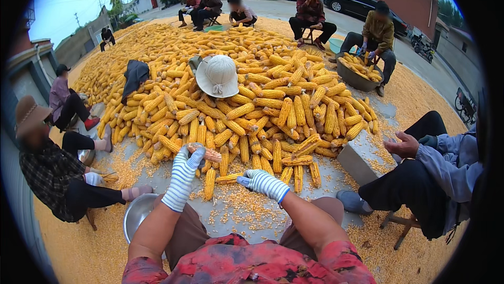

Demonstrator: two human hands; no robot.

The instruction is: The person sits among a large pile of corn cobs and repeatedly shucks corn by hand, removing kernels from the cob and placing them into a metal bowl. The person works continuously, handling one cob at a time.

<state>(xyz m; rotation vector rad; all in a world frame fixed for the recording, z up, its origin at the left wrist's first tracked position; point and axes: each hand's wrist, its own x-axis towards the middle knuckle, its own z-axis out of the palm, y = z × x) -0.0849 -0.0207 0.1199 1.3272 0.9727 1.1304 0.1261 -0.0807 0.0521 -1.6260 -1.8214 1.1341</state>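
My left hand [183, 171], in a blue-and-white striped work glove, grips a mostly stripped, pinkish corncob [208, 154] in front of the pile. My right hand [265, 183] wears a matching glove and has its fingers around the end of a yellow ear of corn [227, 178], low over the ground. The large pile of husked corn ears [252, 114] rises just beyond both hands. Loose kernels [252, 209] cover much of the concrete between my knees. By my left knee stands a metal basin [136, 213], partly hidden by my arm.
A white sun hat [217, 76] and a dark cloth [135, 79] lie on the pile. Close on my right are a concrete block [360, 160] and a seated person [425, 173]. Another person [55, 169] sits at left. Several others sit around the pile, one with a dark tub [356, 81].
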